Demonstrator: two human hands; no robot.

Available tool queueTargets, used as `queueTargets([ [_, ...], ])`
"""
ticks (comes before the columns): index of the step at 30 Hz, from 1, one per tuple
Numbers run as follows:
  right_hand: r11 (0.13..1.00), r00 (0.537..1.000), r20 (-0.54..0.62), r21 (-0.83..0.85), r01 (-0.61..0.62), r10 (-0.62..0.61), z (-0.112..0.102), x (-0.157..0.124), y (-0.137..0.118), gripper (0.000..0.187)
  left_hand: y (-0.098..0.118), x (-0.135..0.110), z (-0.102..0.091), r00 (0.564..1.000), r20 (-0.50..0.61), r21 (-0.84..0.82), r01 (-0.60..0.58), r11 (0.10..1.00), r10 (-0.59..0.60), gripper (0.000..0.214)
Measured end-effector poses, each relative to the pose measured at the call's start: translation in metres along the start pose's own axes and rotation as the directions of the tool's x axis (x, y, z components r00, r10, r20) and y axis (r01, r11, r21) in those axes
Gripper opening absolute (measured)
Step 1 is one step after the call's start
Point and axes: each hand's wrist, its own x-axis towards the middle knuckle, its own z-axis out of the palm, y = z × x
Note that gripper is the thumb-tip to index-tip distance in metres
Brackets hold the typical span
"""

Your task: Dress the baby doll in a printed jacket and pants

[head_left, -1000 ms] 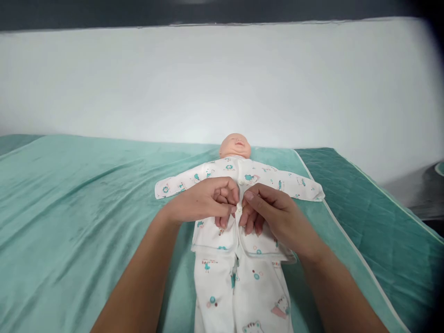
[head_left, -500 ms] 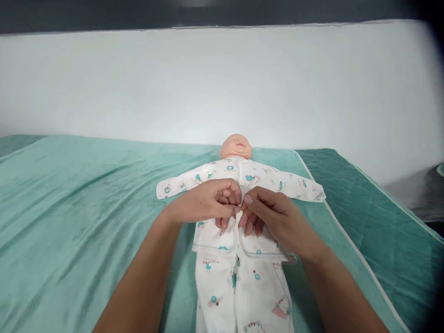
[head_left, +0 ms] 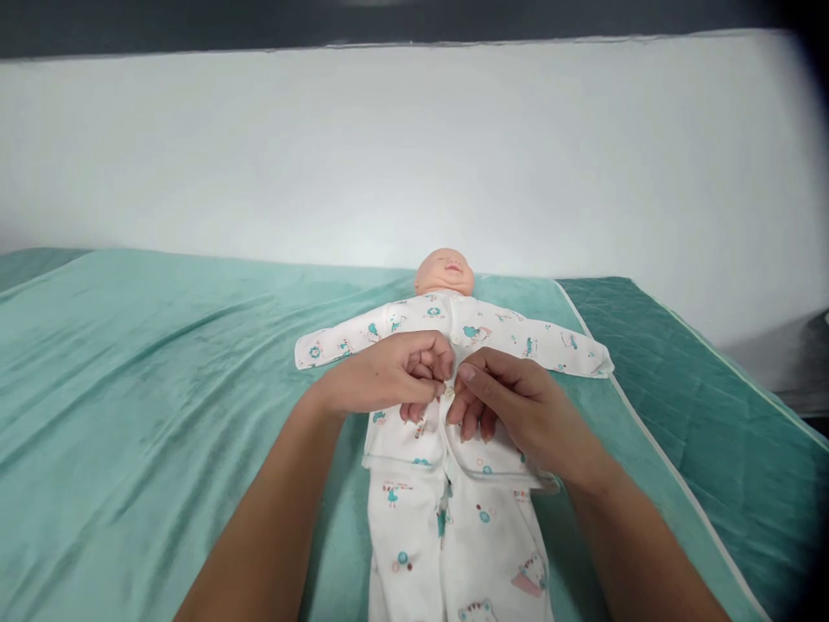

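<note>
- The far side is filled by a white wall (head_left: 414, 155), lit brightest near the centre.
- It is topped by a dark band (head_left: 389, 24).
- A green sheet (head_left: 161, 389) is creased at left.
- At right, a darker quilt (head_left: 725, 406) is exposed.
- A dark shape (head_left: 813, 358) is partly seen at far right.

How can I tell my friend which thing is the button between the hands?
On the green sheet lies a doll in a white shirt. Go down the shirt's front to the gap between the left hand and the right hand. The button there is tiny, round and pale, right by the left thumb, while the prints are coloured pictures.
</note>
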Motion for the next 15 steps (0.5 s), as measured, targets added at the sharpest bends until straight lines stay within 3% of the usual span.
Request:
queueTargets([
  [9, 0.999, 1.000, 0.002, -0.025, -0.026, 0.026, -0.0006, -0.0014, 0.0048, 0.015, 0.0007, -0.0018, -0.0044, 0.998, 0.062, -0.018, 0.001, 1.000, 0.000, 0.012],
  [15, 0.998, 0.999, 0.028, 0.053, -0.026, 0.024, -0.0032, -0.0019, 0.0039, 0.015, 0.0023, -0.0037, -0.0055, 0.992, 0.102, 0.018, 0.072, 0.997, -0.074, 0.017],
])
